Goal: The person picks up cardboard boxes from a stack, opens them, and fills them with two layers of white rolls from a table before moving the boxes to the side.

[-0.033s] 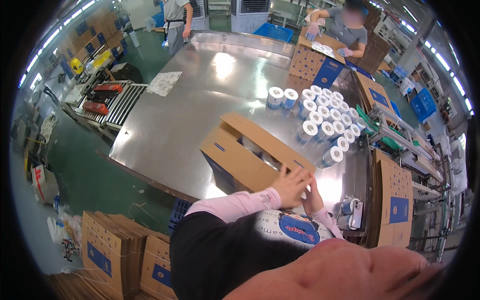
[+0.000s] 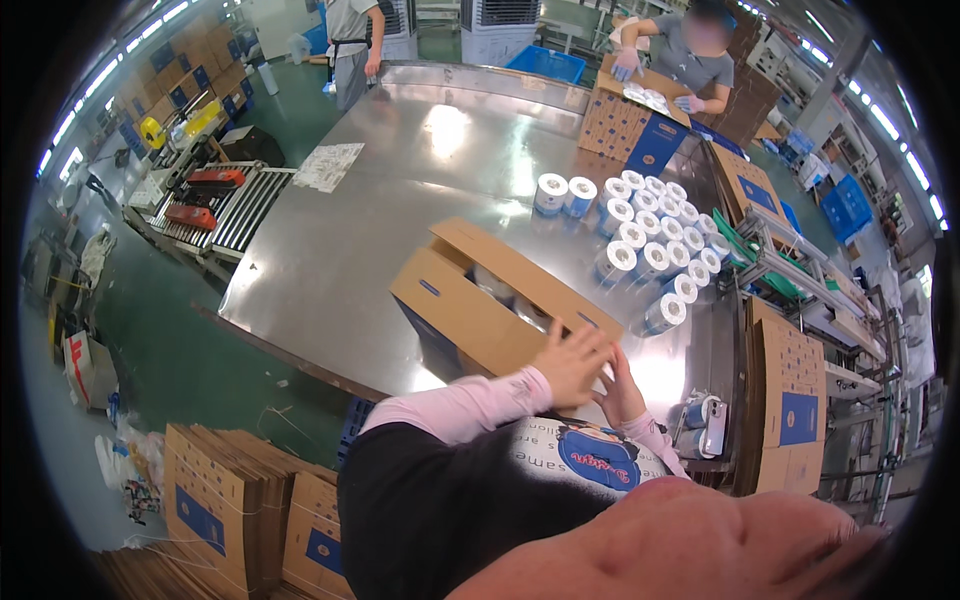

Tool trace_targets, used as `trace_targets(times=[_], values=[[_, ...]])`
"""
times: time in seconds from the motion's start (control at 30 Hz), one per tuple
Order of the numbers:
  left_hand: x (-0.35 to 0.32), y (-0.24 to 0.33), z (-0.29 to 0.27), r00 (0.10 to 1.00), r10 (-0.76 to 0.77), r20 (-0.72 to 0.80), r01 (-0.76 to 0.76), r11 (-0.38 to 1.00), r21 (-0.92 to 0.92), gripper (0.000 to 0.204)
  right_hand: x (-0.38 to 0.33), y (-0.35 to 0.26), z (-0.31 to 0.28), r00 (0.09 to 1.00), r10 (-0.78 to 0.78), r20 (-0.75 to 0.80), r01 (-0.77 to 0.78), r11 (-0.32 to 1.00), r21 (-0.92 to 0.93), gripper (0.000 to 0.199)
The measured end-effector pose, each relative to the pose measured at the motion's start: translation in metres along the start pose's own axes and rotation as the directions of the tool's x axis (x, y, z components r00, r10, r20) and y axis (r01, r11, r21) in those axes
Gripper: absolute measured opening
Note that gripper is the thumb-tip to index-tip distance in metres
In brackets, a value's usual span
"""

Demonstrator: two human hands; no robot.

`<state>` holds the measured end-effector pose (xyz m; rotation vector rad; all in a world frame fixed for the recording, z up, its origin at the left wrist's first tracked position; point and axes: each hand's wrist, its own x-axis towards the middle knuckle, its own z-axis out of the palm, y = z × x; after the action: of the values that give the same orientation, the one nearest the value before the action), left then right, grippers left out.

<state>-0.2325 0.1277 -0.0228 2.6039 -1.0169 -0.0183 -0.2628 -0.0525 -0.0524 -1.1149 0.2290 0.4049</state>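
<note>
Brown rectangular cardboard box (image 2: 468,312): long axis runs far-left from my nearer left hand (image 2: 574,366), fingers spread; right hand (image 2: 626,388) beside it, grip I can't tell.

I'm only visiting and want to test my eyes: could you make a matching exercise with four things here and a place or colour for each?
Things
1. Left hand
2. Large group of rolls
3. Roller conveyor
4. Left forearm cover

Places and colours
A. Beside the metal table's left edge
B. Pale pink
C. At the open carton's right end
D. On the table's right side

Pairs: 1-C, 2-D, 3-A, 4-B
</note>
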Motion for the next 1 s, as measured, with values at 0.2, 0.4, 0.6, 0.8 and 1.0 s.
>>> trace_targets(times=[0.2, 0.4, 0.6, 0.8, 1.0], values=[[-0.03, -0.156, -0.059, 0.981, -0.135, -0.141, 0.164, 0.959, 0.229, 0.073, 0.015, 0.021, 0.011, 0.998, 0.061, 0.015, -0.044, 0.851, -0.523, 0.043], [-0.044, -0.291, -0.069, 0.168, -0.832, -0.529, 0.894, 0.354, -0.273, 0.089, -0.004, 0.058, -0.032, 0.995, 0.097, -0.026, -0.092, 0.77, -0.632, 0.032], [-0.052, -0.246, 0.064, 0.397, -0.918, 0.012, 0.917, 0.397, 0.023, 0.079, -0.006, 0.091, -0.077, 0.983, 0.172, -0.06, -0.163, 0.681, -0.714, 0.032], [-0.1, -0.099, 0.219, 0.465, -0.556, 0.689, 0.794, 0.605, -0.048, 0.051, 0.017, 0.107, -0.096, 0.964, 0.202, 0.173, 0.074, 0.421, -0.904, 0.037], [-0.111, -0.12, 0.231, 0.586, -0.394, 0.708, 0.629, 0.773, -0.09, 0.042, 0.009, 0.08, -0.094, 0.955, 0.169, 0.243, 0.236, 0.063, -0.97, 0.045]])
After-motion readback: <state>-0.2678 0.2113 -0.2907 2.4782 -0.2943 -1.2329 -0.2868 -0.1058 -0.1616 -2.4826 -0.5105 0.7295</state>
